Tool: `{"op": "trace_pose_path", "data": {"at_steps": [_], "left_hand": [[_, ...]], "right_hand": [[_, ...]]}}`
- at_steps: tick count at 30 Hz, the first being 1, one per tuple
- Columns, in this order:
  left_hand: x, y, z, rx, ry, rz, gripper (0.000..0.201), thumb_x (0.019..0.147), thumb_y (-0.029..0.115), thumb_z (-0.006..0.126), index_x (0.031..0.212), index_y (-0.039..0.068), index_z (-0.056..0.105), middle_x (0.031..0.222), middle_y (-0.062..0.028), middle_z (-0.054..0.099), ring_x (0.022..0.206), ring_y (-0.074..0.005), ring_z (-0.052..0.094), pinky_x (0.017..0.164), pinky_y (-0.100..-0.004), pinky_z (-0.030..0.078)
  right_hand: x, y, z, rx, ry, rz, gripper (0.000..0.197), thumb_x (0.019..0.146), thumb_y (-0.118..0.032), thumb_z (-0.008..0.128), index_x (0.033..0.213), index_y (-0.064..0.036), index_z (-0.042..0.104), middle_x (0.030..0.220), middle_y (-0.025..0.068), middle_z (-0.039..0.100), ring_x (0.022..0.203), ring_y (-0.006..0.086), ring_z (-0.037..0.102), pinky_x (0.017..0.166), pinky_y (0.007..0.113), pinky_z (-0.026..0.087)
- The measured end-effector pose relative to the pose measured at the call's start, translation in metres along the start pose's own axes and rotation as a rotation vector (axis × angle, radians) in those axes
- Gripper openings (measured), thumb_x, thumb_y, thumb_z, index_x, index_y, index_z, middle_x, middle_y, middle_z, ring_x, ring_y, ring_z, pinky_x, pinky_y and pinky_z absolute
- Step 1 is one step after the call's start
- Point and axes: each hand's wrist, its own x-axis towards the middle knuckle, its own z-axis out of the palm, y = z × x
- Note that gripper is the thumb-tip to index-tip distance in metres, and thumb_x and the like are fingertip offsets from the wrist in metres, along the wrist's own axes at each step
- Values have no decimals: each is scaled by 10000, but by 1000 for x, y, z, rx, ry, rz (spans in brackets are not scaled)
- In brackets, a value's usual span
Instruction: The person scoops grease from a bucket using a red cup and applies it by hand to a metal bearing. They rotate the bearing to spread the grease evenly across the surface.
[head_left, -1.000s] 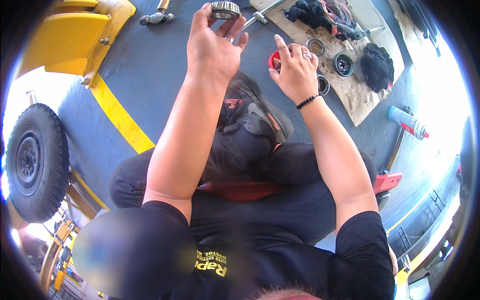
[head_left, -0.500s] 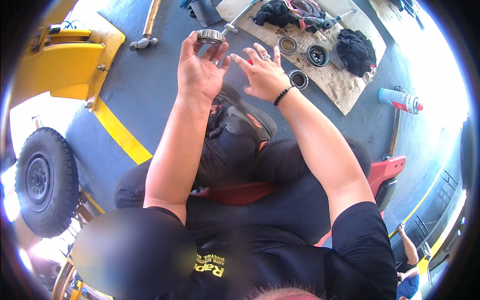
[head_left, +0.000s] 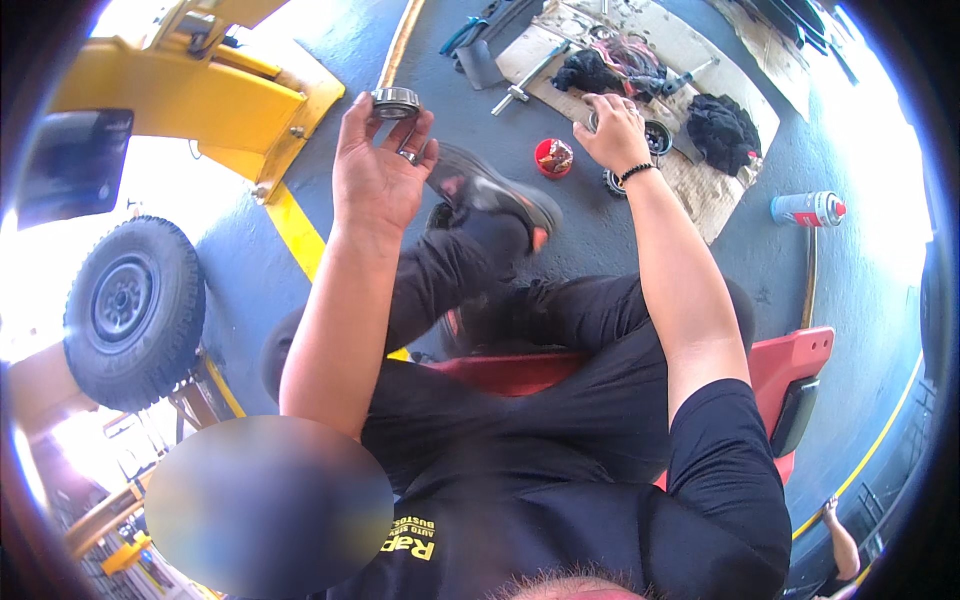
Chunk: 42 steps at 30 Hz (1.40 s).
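Observation:
My left hand (head_left: pixel 380 175) is raised palm up, its fingertips and thumb closed around a tapered roller bearing (head_left: pixel 396 103). My right hand (head_left: pixel 615 135) reaches over the cardboard, fingers curled at a metal ring (head_left: pixel 592 121) that shows only in part between thumb and fingers. Just beyond that hand sits a round black metal part (head_left: pixel 658 137), partly covered. A second roller bearing (head_left: pixel 613 184) lies below the right wrist, mostly hidden. Left of it on the floor stands a red tub (head_left: pixel 553 158) with brownish grease inside.
Stained cardboard (head_left: pixel 700 205) bears dark rags (head_left: pixel 722 135) and tools. A metal T-shaped bar (head_left: pixel 517 93) crosses its left edge. A spray can (head_left: pixel 805 209) lies at right. Yellow machinery (head_left: pixel 240 115) and a wheel (head_left: pixel 130 300) are at left. A red seat (head_left: pixel 790 365) is beneath me.
My right hand has moved away from the left, out to the metal ring on the cardboard. The red tub is now uncovered. My left hand still holds the bearing; a foot has shifted.

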Motion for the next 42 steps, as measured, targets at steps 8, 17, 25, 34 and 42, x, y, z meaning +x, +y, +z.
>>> {"op": "trace_pose_path", "data": {"at_steps": [8,17,25,34,42], "left_hand": [[21,6,-35,122,-21,37,318,923,329,730,1110,103,607,1079,-129,618,1028,-285,633,937,-478,460],[81,-3,-45,123,-16,60,320,912,304,749,1123,91,639,1051,-121,639,1004,-261,631,909,-409,468],[105,2,-93,59,70,34,316,907,333,752,1095,123,608,1023,-94,654,1000,-246,642,894,-402,450],[105,16,-101,-18,49,-11,305,904,335,756,1089,120,644,1042,-112,644,1012,-266,646,914,-406,458],[99,22,-96,-78,-34,-35,350,899,334,764,1090,77,621,1054,-140,628,1018,-271,642,908,-392,478]], "right_hand": [[-19,-37,-5,-46,-202,-164,709,786,-472,763,1370,-112,584,1353,168,571,1340,369,480,1113,493,365],[-14,-39,34,-40,-235,-50,794,796,-611,725,1386,-102,570,1379,173,566,1346,366,471,1120,503,348],[54,-41,60,-225,-233,-63,448,854,-439,745,1105,-70,708,1135,154,651,1163,342,600,994,454,484],[140,-33,95,-495,-559,-55,241,884,-205,709,1043,-31,756,1142,225,707,1058,371,705,894,446,582],[126,-60,125,-552,-407,166,381,967,-154,534,1340,-80,558,1321,258,547,1017,373,720,859,455,600]]}}
